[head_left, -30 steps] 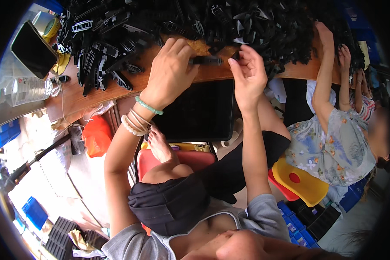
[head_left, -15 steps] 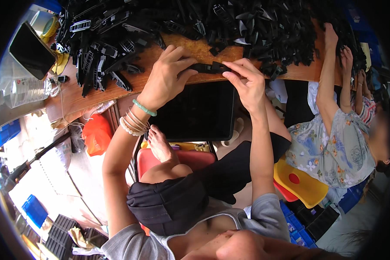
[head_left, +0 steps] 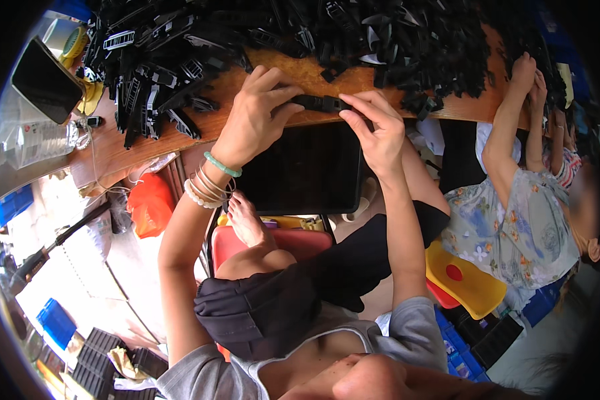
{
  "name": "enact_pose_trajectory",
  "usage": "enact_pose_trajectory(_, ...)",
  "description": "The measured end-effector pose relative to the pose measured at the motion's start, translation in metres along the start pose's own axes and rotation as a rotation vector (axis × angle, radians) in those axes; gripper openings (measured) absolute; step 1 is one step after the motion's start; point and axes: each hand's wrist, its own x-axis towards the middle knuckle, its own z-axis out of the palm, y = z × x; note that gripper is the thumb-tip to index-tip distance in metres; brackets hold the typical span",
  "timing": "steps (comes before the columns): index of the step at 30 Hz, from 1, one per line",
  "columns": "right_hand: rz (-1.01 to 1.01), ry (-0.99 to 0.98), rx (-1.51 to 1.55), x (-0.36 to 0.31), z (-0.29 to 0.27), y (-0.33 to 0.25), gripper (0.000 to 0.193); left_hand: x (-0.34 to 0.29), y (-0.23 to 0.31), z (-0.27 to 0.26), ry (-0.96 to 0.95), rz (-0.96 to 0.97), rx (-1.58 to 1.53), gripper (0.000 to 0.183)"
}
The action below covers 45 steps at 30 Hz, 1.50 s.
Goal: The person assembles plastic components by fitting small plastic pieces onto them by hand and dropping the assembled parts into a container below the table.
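Between my hands, just over the front edge of the wooden table, stretches a narrow black plastic part [head_left: 320, 103]. My left hand [head_left: 259, 110] pinches its left end, thumb below and fingers above. At its right end my right hand [head_left: 378, 127] grips it between thumb and forefinger. Both ends are partly covered by my fingertips. Beyond my hands a large heap of similar black plastic parts [head_left: 407, 50] covers the table. Below the part, a black tray [head_left: 300, 173] sits under the table edge, over my lap.
A propped dark-screened phone [head_left: 47, 80] and a clear plastic container [head_left: 40, 143] stand at the left of the wooden table [head_left: 300, 67]. A co-worker in a floral top [head_left: 513, 227] reaches into the heap at right. A red stool [head_left: 303, 245] is below.
The black part has turned slightly between my fingers, and its right end now lies closer against my right fingertips. The co-worker's hands at right have drawn together.
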Motion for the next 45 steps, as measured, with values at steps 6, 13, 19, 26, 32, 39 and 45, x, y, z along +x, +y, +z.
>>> enact_pose_trajectory(6,-0.104,-0.04,-0.058,0.003,0.007,-0.001,0.022,0.003,-0.002,0.0,-0.036,0.088,0.03,0.027)
enact_pose_trajectory(13,-0.194,0.142,-0.237,0.034,0.018,0.013,0.024,0.042,-0.009,-0.008,0.064,0.225,0.571,0.033)
enact_pose_trajectory(19,-0.237,0.182,-0.269,0.025,0.026,0.014,0.018,0.036,-0.005,-0.001,0.076,0.349,0.599,0.027)
enact_pose_trajectory(26,0.202,0.203,0.323,0.007,0.018,-0.013,0.014,-0.007,0.0,-0.003,0.027,0.403,0.352,0.02)
enact_pose_trajectory(32,0.381,0.016,0.51,0.019,0.017,-0.009,0.023,0.001,-0.005,-0.01,0.123,0.013,0.325,0.019)
enact_pose_trajectory(39,0.095,-0.152,0.071,0.022,0.006,-0.001,0.028,-0.001,-0.01,-0.016,0.053,0.049,0.15,0.022)
enact_pose_trajectory(45,-0.046,-0.187,0.035,0.03,0.005,0.006,0.03,0.001,-0.014,-0.016,0.019,0.092,0.097,0.024)
